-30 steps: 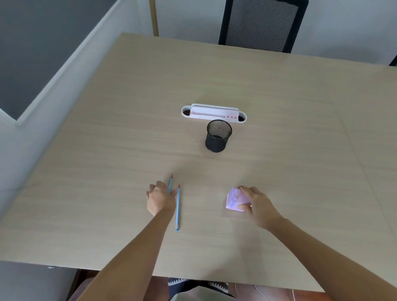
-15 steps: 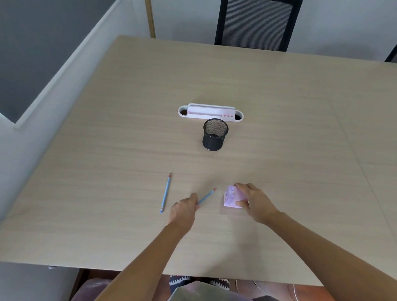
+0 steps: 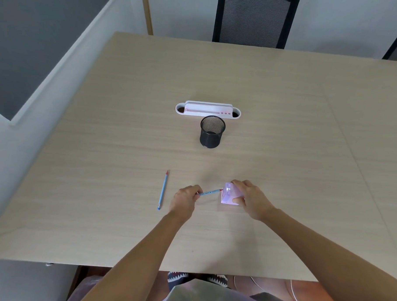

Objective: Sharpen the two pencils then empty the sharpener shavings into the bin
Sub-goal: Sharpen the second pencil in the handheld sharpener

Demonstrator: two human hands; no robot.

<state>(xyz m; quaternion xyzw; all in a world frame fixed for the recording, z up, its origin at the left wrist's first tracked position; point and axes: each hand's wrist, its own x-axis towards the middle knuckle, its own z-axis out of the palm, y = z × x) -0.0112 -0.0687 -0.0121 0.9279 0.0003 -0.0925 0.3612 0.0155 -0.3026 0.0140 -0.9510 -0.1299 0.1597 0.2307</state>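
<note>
At tabletop (image 3: 283, 146) front: left hand (image 3: 186, 201) has lifted one blue pencil (image 3: 209, 192), pinched, tip now at pink sharpener (image 3: 229, 193) gripped by right hand (image 3: 252, 198). 2nd pencil (image 3: 163, 190) lies nearby; sharpening abt to start.

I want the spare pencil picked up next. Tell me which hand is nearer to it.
Left. The left hand is just right of the spare pencil, holding the other pencil. The right hand is farther right, on the sharpener.
</note>
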